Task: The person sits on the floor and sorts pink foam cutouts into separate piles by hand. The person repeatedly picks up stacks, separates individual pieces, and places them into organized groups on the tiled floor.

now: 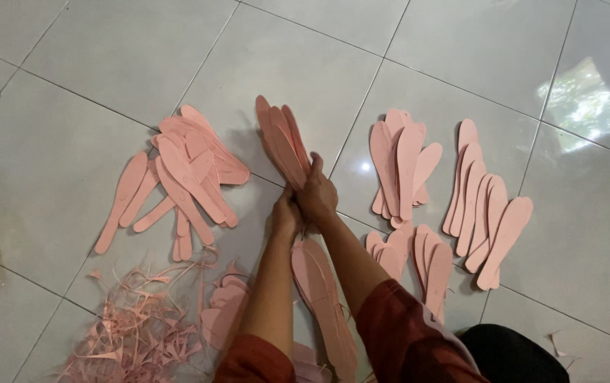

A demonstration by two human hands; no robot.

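Pink scraps (135, 330) litter the floor (71, 64) nearest the sleeves. Beyond them, the left hand (285, 216) and right hand (317, 195) are pressed together, clamping a bundle of pink insoles (283, 145) upright. Farther insole piles (188, 174) lie spread to both sides.

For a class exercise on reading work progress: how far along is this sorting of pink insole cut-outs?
Done: fanned piles lie right, trimmings sit lower left. In hand: left hand and right hand grip one stack. Left: a loose heap and pieces under the arms.
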